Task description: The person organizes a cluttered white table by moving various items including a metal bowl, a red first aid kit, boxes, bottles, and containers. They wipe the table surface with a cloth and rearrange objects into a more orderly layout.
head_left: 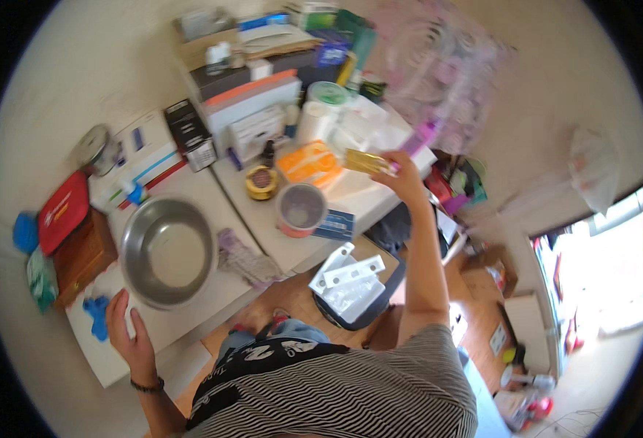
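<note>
My right hand (403,177) reaches over the right part of the table, its fingers closed on a flat, shiny gold packet (363,161) whose exact kind I cannot make out. Just left of the packet lies an orange-and-white soft pack (310,163). Below that stands a round, clear-walled tub (301,208), partly over a dark blue card (334,225). My left hand (133,339) is open and holds nothing, its fingers apart near the table's front left edge. Close to it are a large steel basin (206,255) and a small blue crumpled thing (97,317).
A grey cloth (242,257) lies right of the basin. Behind stand a gold-lidded jar (261,182), a black box (189,136) and stacked boxes (256,91). A wooden box (84,257) sits far left. Below the table edge, a stool (369,315) bears white plastic pieces.
</note>
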Demonstrator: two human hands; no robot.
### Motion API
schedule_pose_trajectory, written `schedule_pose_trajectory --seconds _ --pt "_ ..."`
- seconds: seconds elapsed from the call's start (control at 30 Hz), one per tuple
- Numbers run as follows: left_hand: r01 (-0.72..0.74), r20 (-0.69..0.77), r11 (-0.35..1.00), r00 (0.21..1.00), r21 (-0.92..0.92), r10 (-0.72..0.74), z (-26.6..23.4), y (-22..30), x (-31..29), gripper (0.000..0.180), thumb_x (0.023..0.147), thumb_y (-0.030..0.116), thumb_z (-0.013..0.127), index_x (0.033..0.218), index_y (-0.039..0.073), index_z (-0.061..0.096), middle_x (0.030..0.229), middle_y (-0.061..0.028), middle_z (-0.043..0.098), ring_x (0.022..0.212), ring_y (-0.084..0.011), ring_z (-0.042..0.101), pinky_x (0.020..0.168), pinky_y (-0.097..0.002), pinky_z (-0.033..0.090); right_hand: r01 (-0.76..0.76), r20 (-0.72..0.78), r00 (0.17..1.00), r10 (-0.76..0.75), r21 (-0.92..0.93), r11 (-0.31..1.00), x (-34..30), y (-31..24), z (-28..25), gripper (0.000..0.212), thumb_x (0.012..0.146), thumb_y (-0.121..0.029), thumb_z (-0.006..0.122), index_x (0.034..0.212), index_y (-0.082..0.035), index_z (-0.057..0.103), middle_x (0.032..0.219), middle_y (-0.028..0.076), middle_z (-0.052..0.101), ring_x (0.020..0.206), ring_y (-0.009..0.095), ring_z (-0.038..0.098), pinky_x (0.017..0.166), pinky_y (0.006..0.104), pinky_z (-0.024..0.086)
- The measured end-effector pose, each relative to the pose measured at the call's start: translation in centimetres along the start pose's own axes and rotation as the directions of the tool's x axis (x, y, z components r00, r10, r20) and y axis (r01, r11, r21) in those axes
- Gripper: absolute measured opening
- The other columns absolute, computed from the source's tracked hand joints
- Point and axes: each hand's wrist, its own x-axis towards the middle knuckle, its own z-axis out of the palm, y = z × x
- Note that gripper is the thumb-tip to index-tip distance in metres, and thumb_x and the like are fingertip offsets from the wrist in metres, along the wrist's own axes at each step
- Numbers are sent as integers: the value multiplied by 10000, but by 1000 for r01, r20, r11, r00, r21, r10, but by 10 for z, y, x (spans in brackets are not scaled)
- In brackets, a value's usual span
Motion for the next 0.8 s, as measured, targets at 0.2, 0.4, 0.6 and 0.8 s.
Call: schedule_pose_trajectory --seconds 0.2,0.4,0.6,0.8 --pt "26 5 977 1000 -213 -25 9 13 24 309 833 -47 594 1133 16 631 1151 -141 627 1032 -266 616 898 -328 475 189 26 982 -187 -111 976 -12 -101 -27 486 625 -76 831 1068 -54 632 986 92 588 891 253 559 733 346 445" --pt "358 311 476 934 -803 -177 17 34 53 315 934 64 575 1246 23 573 1173 -100 614 971 -167 623 793 -273 513 398 293 837 -462 254 882 -14 -265 36 519 623 -107 838 1093 -54 624 1007 110 577 938 296 576 774 378 470" --pt "566 501 158 804 -809 -320 -7 -2 54 325 952 138 593 1238 -13 557 990 -66 662 771 -139 665 643 -247 554 573 326 679 -658 324 752 -43 -355 145 561 669 -219 846 1140 -35 603 1031 145 562 975 344 558 838 415 470" --pt "537 377 172 753 -826 -540 -46 -70 37 257 910 80 626 1152 -4 597 882 -59 654 687 -127 659 598 -241 558 641 353 600 -718 326 695 -61 -391 205 667 705 -259 824 1264 -32 541 1156 181 542 1051 355 542 879 433 448"
